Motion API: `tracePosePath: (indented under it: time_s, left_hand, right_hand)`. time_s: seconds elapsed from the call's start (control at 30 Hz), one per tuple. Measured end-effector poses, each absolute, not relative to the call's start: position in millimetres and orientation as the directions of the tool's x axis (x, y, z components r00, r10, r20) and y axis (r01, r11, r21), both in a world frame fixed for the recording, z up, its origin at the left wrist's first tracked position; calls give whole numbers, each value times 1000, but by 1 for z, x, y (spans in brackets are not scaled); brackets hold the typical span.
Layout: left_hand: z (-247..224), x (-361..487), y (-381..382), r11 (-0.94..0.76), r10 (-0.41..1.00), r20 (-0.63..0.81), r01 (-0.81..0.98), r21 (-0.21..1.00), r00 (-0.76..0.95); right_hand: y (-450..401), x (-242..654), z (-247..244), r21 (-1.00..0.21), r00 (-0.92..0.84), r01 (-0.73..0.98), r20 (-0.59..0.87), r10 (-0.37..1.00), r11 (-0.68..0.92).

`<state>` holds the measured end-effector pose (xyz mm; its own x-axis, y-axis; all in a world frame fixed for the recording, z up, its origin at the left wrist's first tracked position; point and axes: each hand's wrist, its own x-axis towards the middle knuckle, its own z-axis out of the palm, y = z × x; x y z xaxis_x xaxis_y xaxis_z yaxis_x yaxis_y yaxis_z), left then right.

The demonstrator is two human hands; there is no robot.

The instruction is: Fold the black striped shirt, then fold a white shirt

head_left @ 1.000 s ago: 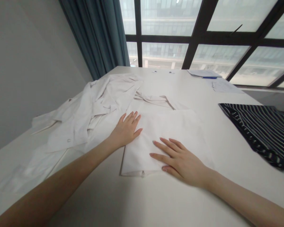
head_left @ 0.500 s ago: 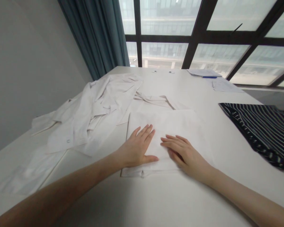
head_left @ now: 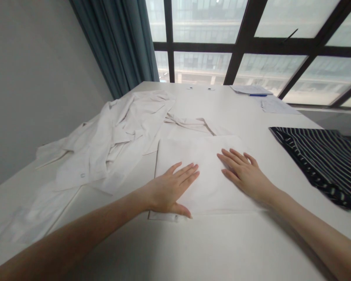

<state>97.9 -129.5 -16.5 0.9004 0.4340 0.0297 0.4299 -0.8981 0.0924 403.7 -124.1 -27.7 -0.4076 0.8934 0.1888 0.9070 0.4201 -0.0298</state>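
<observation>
A white garment (head_left: 204, 156) lies folded flat on the white table (head_left: 169, 253), close in front of me. My left hand (head_left: 172, 189) rests palm down on its left part, fingers spread, thumb near the lower edge. On the right part lies my right hand (head_left: 245, 173), its fingers stretched out and apart. Neither hand holds anything. Beyond the garment's far edge a thin white fabric piece (head_left: 190, 123) with a bent dark-edged strip lies on the table.
A rumpled white shirt (head_left: 102, 144) spreads along the left side, with a clear plastic bag (head_left: 26, 218) below it. At right lies a black-and-white striped cloth (head_left: 324, 160). Papers (head_left: 248, 89) and a blue pen (head_left: 257, 95) are at the back right.
My right hand has slid right and slightly away from me over the garment, its fingers now more spread. My left hand has moved slightly toward me and right.
</observation>
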Motion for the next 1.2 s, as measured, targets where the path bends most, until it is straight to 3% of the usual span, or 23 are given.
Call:
tracePosePath:
  time_s: [0.5, 0.7, 0.87, 1.03, 1.2]
  left_hand:
    - [-7, 98, -127, -931, 301, 24, 289, 222, 953]
    - [-3, 98, -127, -935, 265, 33, 248, 254, 964]
    - [0, 99, -128, -938, 244, 46, 224, 266, 969]
    - [1, 100, -129, -943, 233, 46, 214, 255, 971]
    - [-1, 100, -128, -933, 262, 35, 244, 264, 964]
  right_hand:
    - [-116, 411, -39, -59, -195, 974, 277, 941, 219]
    - [-120, 408, -36, 64, -212, 977, 354, 911, 203]
    - [-122, 404, -28, 113, -341, 939, 415, 843, 324]
    - [-126, 400, -20, 140, -568, 818, 346, 747, 557]
    - [-134, 391, -16, 31, -614, 765, 338, 713, 644]
